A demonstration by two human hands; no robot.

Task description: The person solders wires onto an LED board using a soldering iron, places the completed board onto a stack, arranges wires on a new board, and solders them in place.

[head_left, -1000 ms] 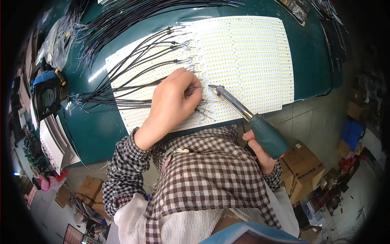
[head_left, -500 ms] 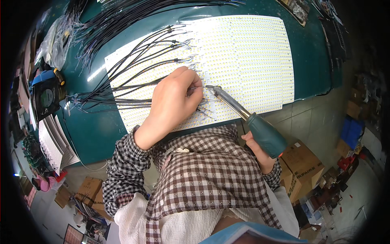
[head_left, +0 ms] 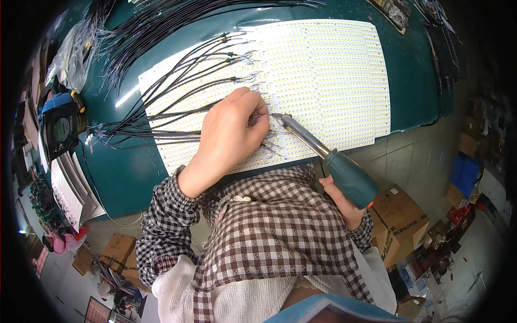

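A large white LED board panel (head_left: 339, 70), dotted with rows of small yellow chips, lies on the green table. Over its left half, several black cables (head_left: 186, 86) end in thin stripped wires near the panel's middle. My left hand (head_left: 231, 129) is over these ends, its thumb and fingertips pinched on a thin wire (head_left: 257, 116). The green handle of a soldering iron (head_left: 350, 176) is in my right hand (head_left: 344, 204), whose fingers are partly hidden behind it. The iron's tip meets the panel just right of my left fingertips; whether it touches the wire cannot be told.
A bundle of black cables (head_left: 156, 32) lies along the table's far side. At the left stand a black fan-like device with a blue top (head_left: 62, 124), a clear plastic bag (head_left: 75, 54) and stacked white strips (head_left: 72, 188). Cardboard boxes (head_left: 398, 220) are on the floor at right.
The soldering iron's handle and my right hand have shifted very slightly left. My left hand keeps its place.
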